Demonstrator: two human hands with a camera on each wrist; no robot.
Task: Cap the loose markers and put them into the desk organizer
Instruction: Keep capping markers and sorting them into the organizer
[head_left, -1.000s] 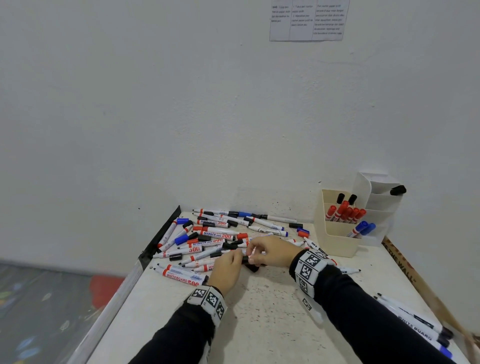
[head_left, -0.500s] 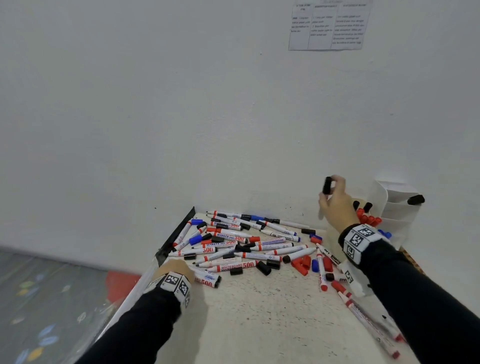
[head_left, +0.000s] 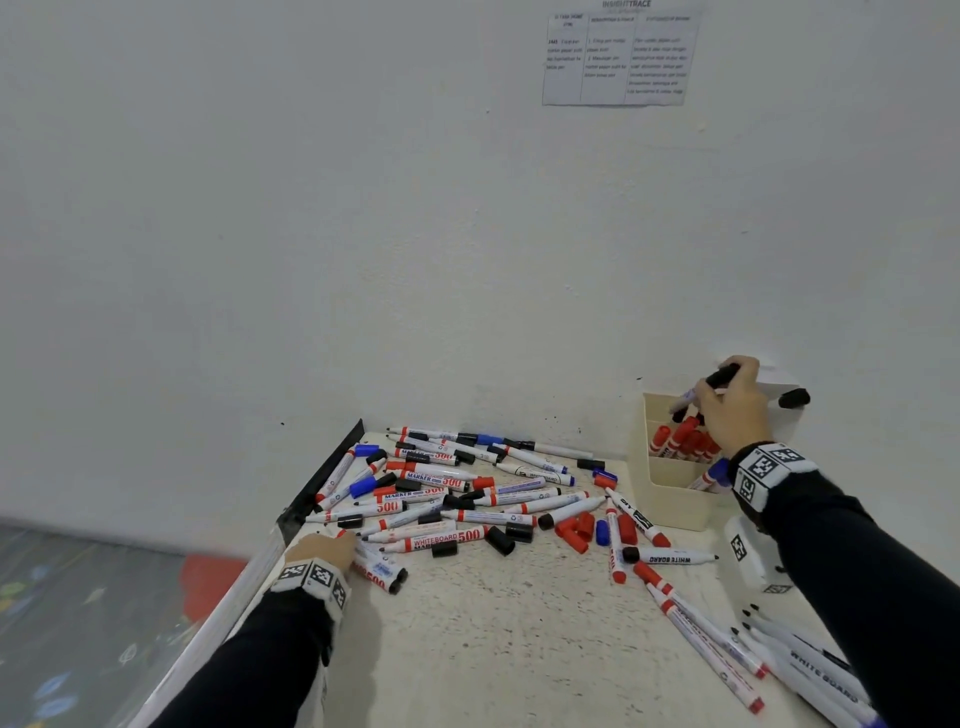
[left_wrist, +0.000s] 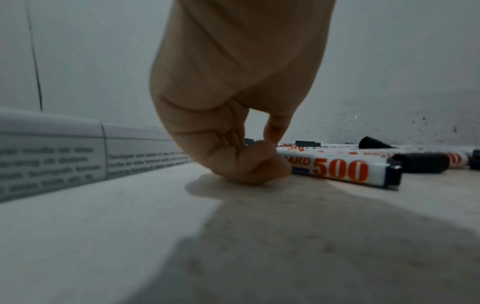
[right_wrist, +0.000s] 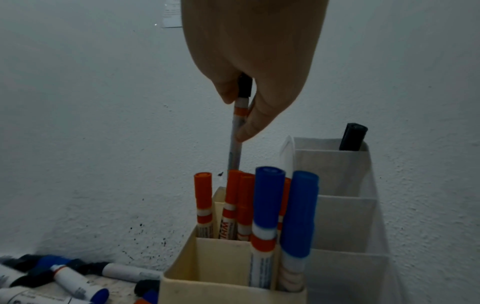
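My right hand (head_left: 732, 400) (right_wrist: 249, 92) pinches a black-capped marker (head_left: 719, 376) (right_wrist: 237, 127) near its cap. The marker points down and its lower end is among the red-capped markers (head_left: 685, 439) (right_wrist: 233, 195) in the cream organizer (head_left: 670, 499) (right_wrist: 228, 288). Blue-capped markers (head_left: 719, 470) (right_wrist: 267, 195) stand in its front compartment. A pile of loose markers (head_left: 452, 483) and loose caps (head_left: 574, 530) covers the table's middle. My left hand (head_left: 332, 548) (left_wrist: 259, 162) rests on the table at the pile's left front, fingers curled onto the end of a "500" whiteboard marker (head_left: 384, 574) (left_wrist: 337, 169).
A white organizer (head_left: 779, 384) (right_wrist: 345, 216) behind the cream one holds one black marker (head_left: 794, 398) (right_wrist: 353, 137). More markers (head_left: 727, 649) lie at the front right. A black strip (head_left: 322, 483) edges the table's left side. The wall stands close behind, with a paper sheet (head_left: 618, 57).
A second ago both hands met at the pile's front. The right hand then carried the black-capped marker right and down into the organizer. The left hand went to the pile's left front and stays there.
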